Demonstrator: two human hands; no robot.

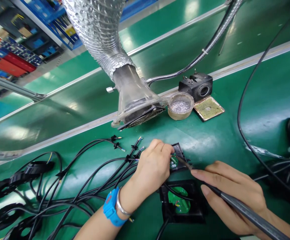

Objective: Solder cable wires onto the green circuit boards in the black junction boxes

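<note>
My right hand [237, 193] grips a soldering iron [245, 208] like a pen, its tip pointing left at a small green circuit board [174, 161]. That board sits in a black square housing [179, 150], partly covered by my fingers. Over the housing's left side, my left hand [155, 160] is closed in a pinch; what its fingertips hold is hidden. A blue band and a metal bangle are on that wrist. Nearer to me, below both hands, lies a second black housing [168, 216] with a green circuit board [181, 200] and a black cable inside.
Black cables [85, 190] with bared coloured wire ends spread across the left, ending in black rings [2, 216]. A fume hood [132, 90] on a foil duct [97, 33] hangs ahead. Behind stand a solder-filled dish [181, 106], an iron stand [197, 86] and a yellow sponge [208, 108].
</note>
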